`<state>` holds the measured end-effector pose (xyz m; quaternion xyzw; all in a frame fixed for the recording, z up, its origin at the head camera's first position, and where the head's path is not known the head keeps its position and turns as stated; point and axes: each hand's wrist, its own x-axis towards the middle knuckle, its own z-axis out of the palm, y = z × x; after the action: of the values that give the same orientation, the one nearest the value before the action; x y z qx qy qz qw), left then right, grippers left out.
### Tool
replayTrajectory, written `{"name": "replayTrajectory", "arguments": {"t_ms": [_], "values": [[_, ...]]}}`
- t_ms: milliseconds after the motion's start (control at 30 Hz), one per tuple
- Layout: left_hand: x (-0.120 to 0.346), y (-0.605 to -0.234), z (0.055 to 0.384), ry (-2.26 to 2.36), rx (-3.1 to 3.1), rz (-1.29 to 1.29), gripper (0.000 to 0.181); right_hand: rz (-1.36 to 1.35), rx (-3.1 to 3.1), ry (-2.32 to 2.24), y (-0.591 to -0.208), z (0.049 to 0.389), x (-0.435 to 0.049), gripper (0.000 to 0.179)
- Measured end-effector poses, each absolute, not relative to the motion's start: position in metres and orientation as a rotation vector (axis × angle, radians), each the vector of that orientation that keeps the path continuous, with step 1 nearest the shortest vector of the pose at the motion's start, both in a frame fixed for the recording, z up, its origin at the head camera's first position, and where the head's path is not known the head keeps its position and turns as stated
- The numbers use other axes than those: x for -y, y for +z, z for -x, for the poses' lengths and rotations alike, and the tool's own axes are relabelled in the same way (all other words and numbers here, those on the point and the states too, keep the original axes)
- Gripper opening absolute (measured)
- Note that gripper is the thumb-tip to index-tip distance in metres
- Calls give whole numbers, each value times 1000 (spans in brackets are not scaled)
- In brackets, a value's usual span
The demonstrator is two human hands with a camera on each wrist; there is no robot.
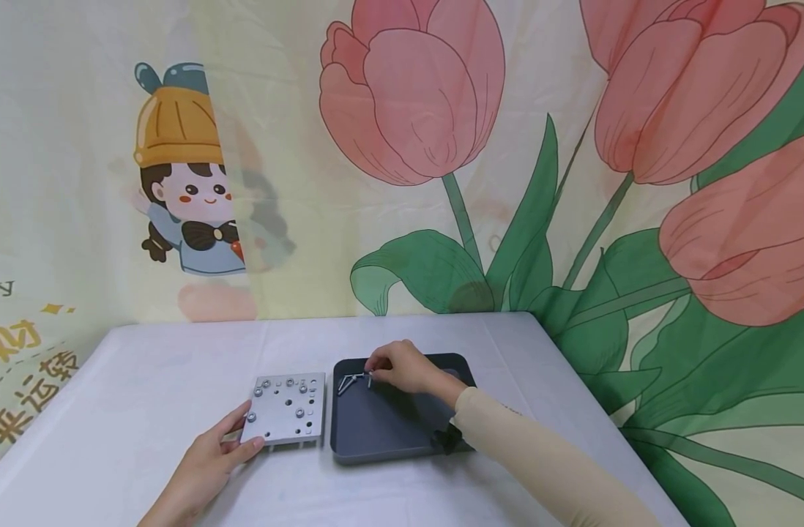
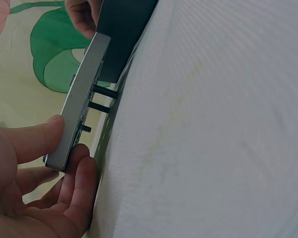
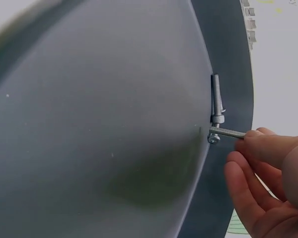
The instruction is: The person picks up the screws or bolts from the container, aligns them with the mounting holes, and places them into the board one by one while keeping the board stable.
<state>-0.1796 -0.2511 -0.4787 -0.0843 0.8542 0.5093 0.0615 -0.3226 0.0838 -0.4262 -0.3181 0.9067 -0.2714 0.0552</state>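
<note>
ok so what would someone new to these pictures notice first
The huge pink tulips printed on the pale backdrop behind the white-covered table would likely catch the eye first. Below them, the left hand holds a flat silver metal plate by its near left corner. Beside it, the right hand pinches a slim silver threaded bolt at the far left part of a dark grey rectangular tray.

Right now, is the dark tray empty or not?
The tray is not empty: screws lie inside along one wall; the right hand pinches another screw.
</note>
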Motion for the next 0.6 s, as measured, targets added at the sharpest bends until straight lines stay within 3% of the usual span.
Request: {"name": "replayTrajectory", "arguments": {"t_ms": [600], "values": [[252,-478,178,1545,-2591,233,86,1047,-2700,-997,-408,326,-59,19]]}}
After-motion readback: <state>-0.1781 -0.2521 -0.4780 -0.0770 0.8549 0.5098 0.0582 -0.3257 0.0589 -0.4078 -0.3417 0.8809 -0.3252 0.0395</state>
